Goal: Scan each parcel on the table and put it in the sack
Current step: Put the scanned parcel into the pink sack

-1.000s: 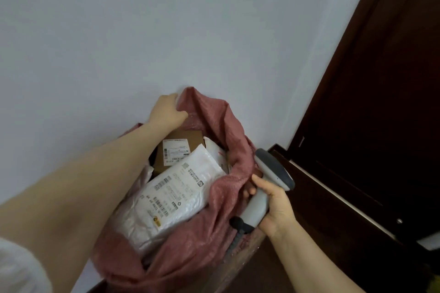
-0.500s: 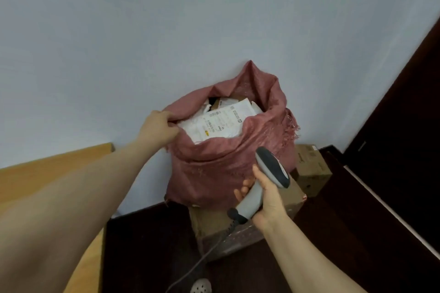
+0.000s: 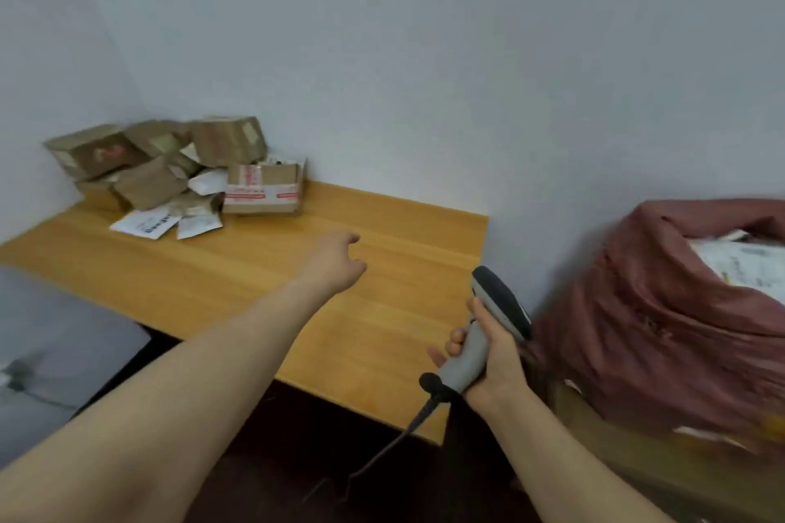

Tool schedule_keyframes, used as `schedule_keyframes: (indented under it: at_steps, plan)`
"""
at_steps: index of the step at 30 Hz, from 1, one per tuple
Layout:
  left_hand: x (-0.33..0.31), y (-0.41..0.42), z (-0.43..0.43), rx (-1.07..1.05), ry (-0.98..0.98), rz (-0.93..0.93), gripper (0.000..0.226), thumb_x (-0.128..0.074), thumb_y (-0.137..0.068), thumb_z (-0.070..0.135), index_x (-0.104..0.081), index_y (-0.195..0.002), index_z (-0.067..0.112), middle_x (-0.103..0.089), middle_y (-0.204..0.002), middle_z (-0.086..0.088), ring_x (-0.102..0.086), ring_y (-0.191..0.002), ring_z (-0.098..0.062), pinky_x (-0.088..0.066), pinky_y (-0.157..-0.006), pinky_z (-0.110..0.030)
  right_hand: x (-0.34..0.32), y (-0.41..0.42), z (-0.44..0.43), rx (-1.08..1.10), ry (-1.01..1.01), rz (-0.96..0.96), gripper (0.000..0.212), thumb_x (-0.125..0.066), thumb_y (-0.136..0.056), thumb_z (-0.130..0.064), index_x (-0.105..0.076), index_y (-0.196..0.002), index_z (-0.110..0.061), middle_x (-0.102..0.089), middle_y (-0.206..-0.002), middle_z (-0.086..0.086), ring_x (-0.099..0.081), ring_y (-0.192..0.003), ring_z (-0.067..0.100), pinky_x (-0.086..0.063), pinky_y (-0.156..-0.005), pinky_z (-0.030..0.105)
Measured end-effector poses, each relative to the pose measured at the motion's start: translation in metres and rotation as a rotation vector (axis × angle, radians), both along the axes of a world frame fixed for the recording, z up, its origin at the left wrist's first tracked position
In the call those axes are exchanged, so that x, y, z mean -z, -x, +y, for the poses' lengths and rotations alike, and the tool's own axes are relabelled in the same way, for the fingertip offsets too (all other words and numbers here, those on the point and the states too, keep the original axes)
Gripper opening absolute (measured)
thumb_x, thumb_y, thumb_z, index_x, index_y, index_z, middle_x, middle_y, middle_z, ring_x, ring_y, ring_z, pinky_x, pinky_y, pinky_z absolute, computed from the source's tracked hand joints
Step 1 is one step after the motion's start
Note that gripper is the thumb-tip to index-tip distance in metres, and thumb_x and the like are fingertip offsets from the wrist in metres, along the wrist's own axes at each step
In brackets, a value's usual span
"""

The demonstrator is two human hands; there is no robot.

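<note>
A pile of brown cardboard parcels [image 3: 170,166] and white mailers [image 3: 144,224] lies in the far left corner of the wooden table [image 3: 263,280]. The nearest box [image 3: 264,188] has red and white tape. My left hand [image 3: 335,261] hovers over the middle of the table, fingers loosely curled, holding nothing, well short of the pile. My right hand [image 3: 488,361] grips the grey barcode scanner [image 3: 492,314] by its handle, beside the table's right end. The pink sack [image 3: 662,318] stands at the right, with white parcels [image 3: 747,263] showing in its mouth.
The sack rests on a cardboard box [image 3: 637,450] on the dark floor. The scanner's cable [image 3: 395,437] hangs down past the table's front edge. A grey surface [image 3: 46,335] with a cord lies at the lower left. White walls close the table's back and left.
The view has swung left from the sack to the table. My left hand has let go of the sack's rim and moved out over the table. My right hand keeps the scanner.
</note>
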State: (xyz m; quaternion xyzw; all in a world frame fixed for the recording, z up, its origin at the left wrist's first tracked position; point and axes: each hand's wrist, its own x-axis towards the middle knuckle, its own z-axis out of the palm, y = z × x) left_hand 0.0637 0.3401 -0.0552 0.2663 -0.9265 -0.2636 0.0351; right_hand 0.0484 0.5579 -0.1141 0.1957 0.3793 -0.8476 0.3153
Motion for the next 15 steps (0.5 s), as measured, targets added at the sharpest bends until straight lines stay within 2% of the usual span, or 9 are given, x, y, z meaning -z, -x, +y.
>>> schedule_keyframes:
  at_steps: [2, 5, 8, 11, 15]
  plan:
    - [0.005, -0.044, -0.056, -0.082, -0.021, -0.023, 0.053, -0.055, -0.093, 0.023, -0.040, -0.144, 0.020, -0.042, -0.146, -0.004, -0.055, -0.112, -0.023, -0.047, -0.085, -0.031, -0.002, -0.020, -0.067, -0.037, 0.046, -0.053, 0.015, -0.063, -0.093, -0.029, -0.060, -0.087, -0.016, -0.044, -0.058, 0.003, -0.038, -0.049, 0.016, -0.050, -0.076, 0.042]
    - [0.012, -0.104, -0.139, -0.186, -0.025, -0.051, 0.054, -0.055, -0.093, 0.025, -0.037, -0.145, 0.020, -0.042, -0.145, -0.004, -0.051, -0.120, -0.021, -0.045, -0.088, -0.030, -0.003, -0.052, -0.164, -0.119, 0.077, -0.105, 0.015, -0.062, -0.092, -0.026, -0.057, -0.085, -0.014, -0.045, -0.058, 0.001, -0.039, -0.049, 0.015, -0.044, -0.064, 0.034]
    - [0.020, -0.152, -0.206, -0.264, -0.048, -0.062, 0.056, -0.054, -0.093, 0.025, -0.035, -0.146, 0.018, -0.042, -0.145, -0.005, -0.050, -0.122, -0.021, -0.044, -0.087, -0.029, -0.003, -0.078, -0.243, -0.246, 0.040, -0.089, 0.010, -0.061, -0.092, -0.014, -0.055, -0.084, -0.012, -0.048, -0.055, 0.001, -0.042, -0.042, 0.013, -0.041, -0.055, 0.030]
    - [0.028, -0.182, -0.260, -0.312, -0.056, -0.088, 0.057, -0.053, -0.093, 0.024, -0.034, -0.147, 0.015, -0.042, -0.146, -0.005, -0.046, -0.128, -0.022, -0.042, -0.095, -0.031, -0.003, -0.093, -0.302, -0.347, -0.037, -0.025, 0.009, -0.059, -0.089, -0.004, -0.055, -0.083, -0.009, -0.049, -0.054, 0.001, -0.043, -0.041, 0.013, -0.039, -0.052, 0.028]
    - [0.040, -0.192, -0.321, -0.371, -0.083, -0.095, 0.058, -0.053, -0.093, 0.023, -0.034, -0.146, 0.015, -0.046, -0.142, -0.006, -0.050, -0.123, -0.020, -0.041, -0.085, -0.027, -0.004, -0.091, -0.362, -0.417, -0.084, 0.044, 0.009, -0.061, -0.086, -0.002, -0.058, -0.082, -0.009, -0.049, -0.055, 0.002, -0.044, -0.042, 0.013, -0.040, -0.051, 0.027]
